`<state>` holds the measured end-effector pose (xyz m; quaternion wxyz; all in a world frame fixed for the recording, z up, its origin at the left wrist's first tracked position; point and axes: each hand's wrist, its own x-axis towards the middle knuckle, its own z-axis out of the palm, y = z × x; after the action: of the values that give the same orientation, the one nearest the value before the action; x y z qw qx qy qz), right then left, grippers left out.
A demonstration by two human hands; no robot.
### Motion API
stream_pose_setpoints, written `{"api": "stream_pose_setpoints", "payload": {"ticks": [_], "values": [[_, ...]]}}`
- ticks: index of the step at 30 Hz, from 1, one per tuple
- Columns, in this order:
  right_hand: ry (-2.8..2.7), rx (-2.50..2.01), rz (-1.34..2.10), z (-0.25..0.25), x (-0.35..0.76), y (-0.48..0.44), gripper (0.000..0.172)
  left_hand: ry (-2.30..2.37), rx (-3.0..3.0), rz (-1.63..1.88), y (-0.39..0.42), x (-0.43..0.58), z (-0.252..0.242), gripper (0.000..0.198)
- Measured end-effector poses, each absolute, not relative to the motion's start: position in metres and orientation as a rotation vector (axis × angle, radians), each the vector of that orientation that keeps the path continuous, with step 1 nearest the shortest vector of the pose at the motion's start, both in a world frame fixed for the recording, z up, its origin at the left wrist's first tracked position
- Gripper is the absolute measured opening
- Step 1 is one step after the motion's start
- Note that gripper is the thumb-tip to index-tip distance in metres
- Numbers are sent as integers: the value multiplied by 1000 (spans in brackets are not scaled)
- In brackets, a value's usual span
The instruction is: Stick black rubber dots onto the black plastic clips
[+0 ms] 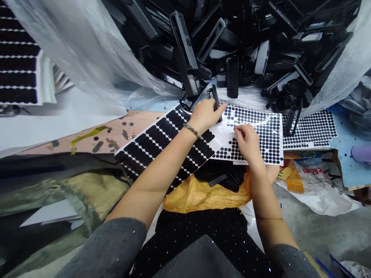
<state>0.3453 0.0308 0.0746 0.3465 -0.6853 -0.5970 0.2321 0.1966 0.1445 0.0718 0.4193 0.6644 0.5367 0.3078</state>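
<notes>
My left hand is closed round a small black plastic part, holding it upright over a white sheet of round black dot stickers. My right hand rests on that sheet, its fingertips pinched together on the dots at the sheet's near left part; what is between them is too small to make out. A second sheet with black oblong pads lies under my left forearm. A beaded bracelet sits on my left wrist.
A big heap of black plastic parts fills a clear plastic bag at the back. Another dot sheet lies to the right. More pad sheets stand far left. A yellow bag with black parts sits in my lap.
</notes>
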Motion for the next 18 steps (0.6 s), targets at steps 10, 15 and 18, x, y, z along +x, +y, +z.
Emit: {"api": "stream_pose_setpoints", "payload": {"ticks": [10,15,18], "values": [[-1610,-2007,627,65,327,69,14,950,1118,1067,124,168,67,14],[-1217,-1639,987,76,320,61,12,744,785,971,88,156,71,26],[-1034,-1335,1230,83,309,56,23,689,735,997,77,157,67,25]]}}
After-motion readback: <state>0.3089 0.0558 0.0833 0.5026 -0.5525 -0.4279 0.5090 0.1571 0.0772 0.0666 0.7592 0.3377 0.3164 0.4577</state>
